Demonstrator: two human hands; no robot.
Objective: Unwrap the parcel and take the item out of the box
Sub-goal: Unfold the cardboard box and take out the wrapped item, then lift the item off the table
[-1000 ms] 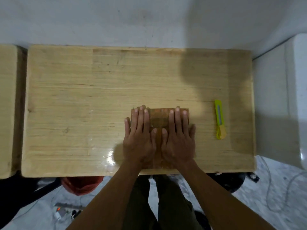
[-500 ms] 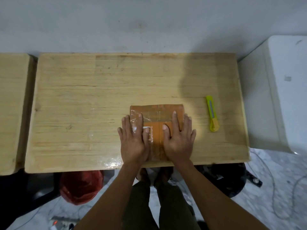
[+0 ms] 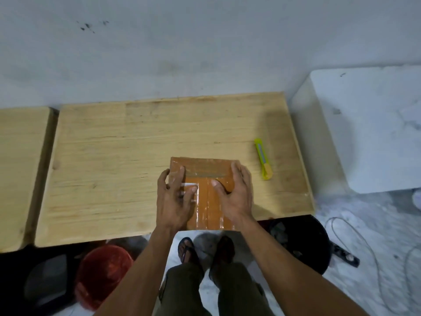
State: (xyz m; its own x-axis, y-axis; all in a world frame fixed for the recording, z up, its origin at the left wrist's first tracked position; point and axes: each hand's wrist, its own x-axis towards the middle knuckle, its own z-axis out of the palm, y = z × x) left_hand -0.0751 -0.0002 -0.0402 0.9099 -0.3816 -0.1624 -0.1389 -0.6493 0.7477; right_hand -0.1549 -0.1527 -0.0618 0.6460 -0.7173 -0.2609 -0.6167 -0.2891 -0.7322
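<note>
The parcel, a flat brown box wrapped in glossy clear tape, lies just below the middle of the frame on the wooden table. Its long axis runs from the table's near edge toward the wall, and its near end sits at or slightly over that edge. A tape seam runs lengthwise down its middle, and another band crosses it near the far end.

The left hand rests on the parcel's left side, fingers spread and curled lightly over the wrap, thumb on top; it presses rather than grips. The right hand cups the right side, fingers wrapped down the right edge and thumb laid across the top.

Bare tabletop lies open to the left of the parcel and beyond it up to the wall. To the right, well apart from the right hand, a yellow-green utility knife lies with its length also pointing roughly toward the wall.

A second wooden surface adjoins at the left edge of the frame. A white block stands at the right. Under the table, at lower left, sits a red bucket; its contents cannot be made out.
</note>
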